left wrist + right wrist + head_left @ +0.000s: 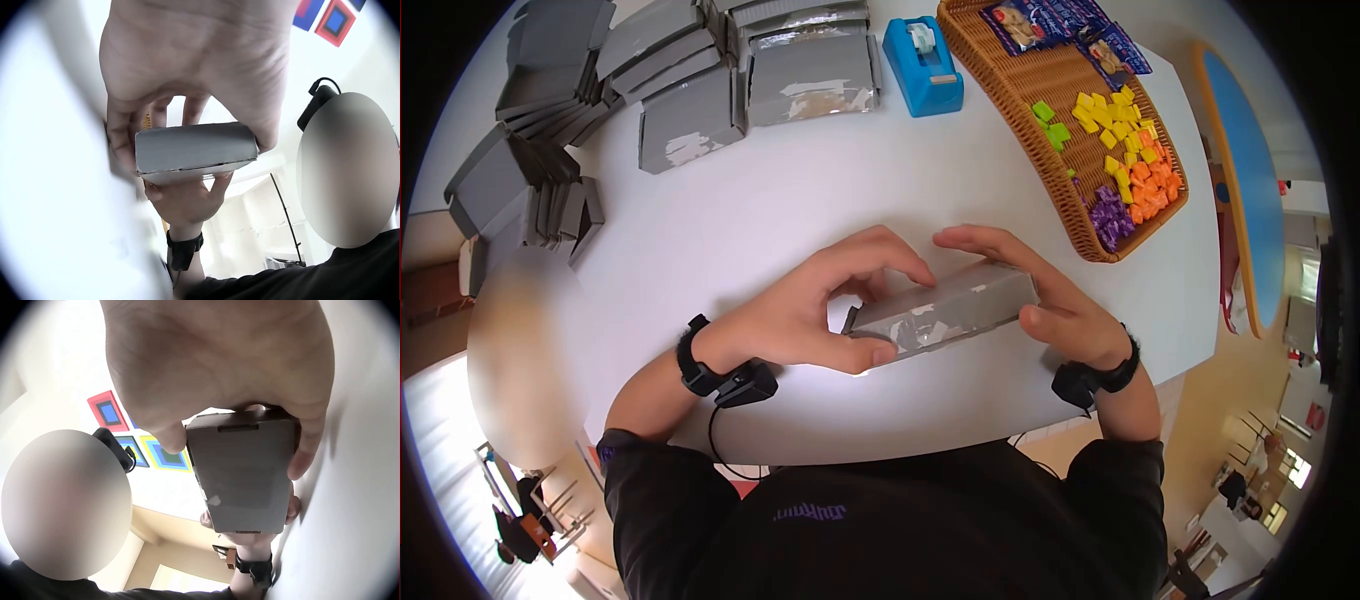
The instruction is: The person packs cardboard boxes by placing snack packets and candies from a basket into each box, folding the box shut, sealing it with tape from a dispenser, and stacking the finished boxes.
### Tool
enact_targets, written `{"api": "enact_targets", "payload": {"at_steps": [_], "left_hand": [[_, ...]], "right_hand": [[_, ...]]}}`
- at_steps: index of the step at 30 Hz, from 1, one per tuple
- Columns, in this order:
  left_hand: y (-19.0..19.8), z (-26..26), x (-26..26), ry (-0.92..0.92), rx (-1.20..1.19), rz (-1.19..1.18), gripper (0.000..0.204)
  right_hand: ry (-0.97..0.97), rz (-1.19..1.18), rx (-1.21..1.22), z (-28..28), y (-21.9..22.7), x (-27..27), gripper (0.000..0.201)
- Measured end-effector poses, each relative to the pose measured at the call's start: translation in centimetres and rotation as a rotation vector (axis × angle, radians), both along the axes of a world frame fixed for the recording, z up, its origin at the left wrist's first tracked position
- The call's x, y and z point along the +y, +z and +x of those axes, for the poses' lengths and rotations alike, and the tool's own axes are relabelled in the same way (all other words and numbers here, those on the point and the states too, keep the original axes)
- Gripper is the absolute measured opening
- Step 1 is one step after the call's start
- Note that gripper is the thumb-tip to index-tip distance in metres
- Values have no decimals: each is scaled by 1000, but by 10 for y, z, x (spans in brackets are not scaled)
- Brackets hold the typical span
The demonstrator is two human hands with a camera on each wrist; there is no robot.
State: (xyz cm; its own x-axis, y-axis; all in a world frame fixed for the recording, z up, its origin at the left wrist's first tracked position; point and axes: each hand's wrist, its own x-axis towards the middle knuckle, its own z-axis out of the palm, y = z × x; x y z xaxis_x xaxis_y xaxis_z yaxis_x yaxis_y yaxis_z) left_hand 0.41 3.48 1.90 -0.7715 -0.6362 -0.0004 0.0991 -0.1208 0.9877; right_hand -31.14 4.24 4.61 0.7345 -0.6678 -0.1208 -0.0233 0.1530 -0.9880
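A small grey cardboard box (960,312), its side marked with torn pale patches, is held tilted close over the white table. My left hand (815,300) grips its left end, thumb along the near edge and fingers arched over the far side. Around the right end is my right hand (1065,308), with the thumb at the near corner. In the left wrist view, the box's closed end (197,149) sits between thumb and fingers. The right wrist view shows a broad plain face of the box (240,478) with narrow slots at both ends.
Stacks of grey boxes (810,80) stand at the back left, with open ones (495,190) further left. A blue tape dispenser (925,75) stands beside a wicker basket (1040,135) of yellow, orange, purple and green pieces and blue packets (1040,25).
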Motion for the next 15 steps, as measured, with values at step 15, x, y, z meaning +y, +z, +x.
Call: {"api": "enact_targets", "payload": {"at_steps": [15], "left_hand": [[30, -2, 0, -144, -265, -189, 72]], "right_hand": [[-17, -2, -96, 1, 2, -3, 60]]}}
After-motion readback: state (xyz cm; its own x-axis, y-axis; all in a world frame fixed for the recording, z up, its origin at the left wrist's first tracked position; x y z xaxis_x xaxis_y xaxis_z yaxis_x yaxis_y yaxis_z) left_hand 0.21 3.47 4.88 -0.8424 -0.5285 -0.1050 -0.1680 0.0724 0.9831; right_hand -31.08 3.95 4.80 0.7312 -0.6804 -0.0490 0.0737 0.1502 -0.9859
